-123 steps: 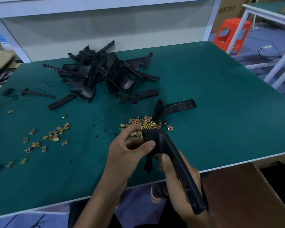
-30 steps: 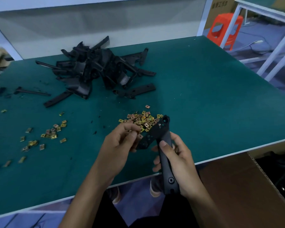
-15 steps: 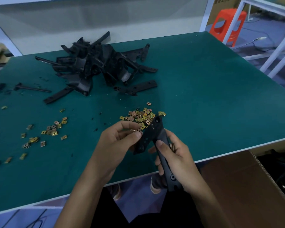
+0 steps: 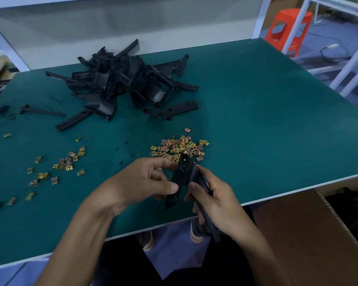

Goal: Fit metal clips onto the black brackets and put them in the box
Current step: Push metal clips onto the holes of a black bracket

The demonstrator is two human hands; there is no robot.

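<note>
My right hand (image 4: 217,201) grips a long black bracket (image 4: 185,172) by its shaft, near the table's front edge. The bracket's top end points up toward a pile of brass-coloured metal clips (image 4: 180,146). My left hand (image 4: 145,180) has its fingers curled round the bracket's upper end, thumb on its lower arm. Any clip between those fingers is hidden. A heap of black brackets (image 4: 120,83) lies at the back of the green table (image 4: 267,120). The cardboard box (image 4: 310,240) stands open at the lower right, below the table edge.
Several more clips (image 4: 60,164) are scattered on the left side of the table. A loose flat bracket (image 4: 174,110) lies between the heap and the clip pile. An orange stool (image 4: 287,27) and white table legs stand beyond the right edge.
The bracket has turned in my hands since four seconds ago, and its top end now points up by the clips. My left fingers have closed in on that end.
</note>
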